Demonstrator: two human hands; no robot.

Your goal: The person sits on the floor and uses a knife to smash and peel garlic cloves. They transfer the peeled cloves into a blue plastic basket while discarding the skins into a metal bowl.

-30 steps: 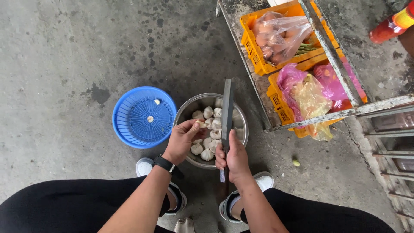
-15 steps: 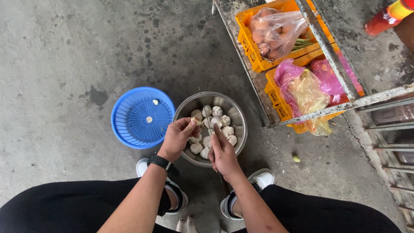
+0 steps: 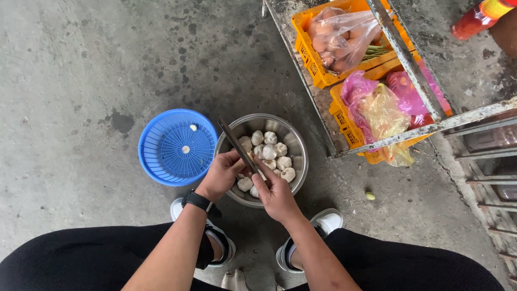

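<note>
A steel bowl [image 3: 297,156] on the concrete floor holds several white garlic bulbs [image 3: 270,151]. Over its near rim my left hand [image 3: 221,175] is closed around something small, probably a garlic bulb that the fingers hide. My right hand [image 3: 276,193] grips a long knife [image 3: 236,144] whose blade slants up to the left, across my left hand's fingers. A black watch sits on my left wrist.
A blue plastic colander [image 3: 161,161] with a couple of small white pieces stands left of the bowl. To the right, a metal rack [image 3: 409,64] holds orange crates [image 3: 307,51] with bagged produce. My shoes and black trousers frame the bottom.
The knife stood upright over the bowl, then dropped low between my hands. Now the blade slants up to the left and my hands sit closer together at the bowl's near rim.
</note>
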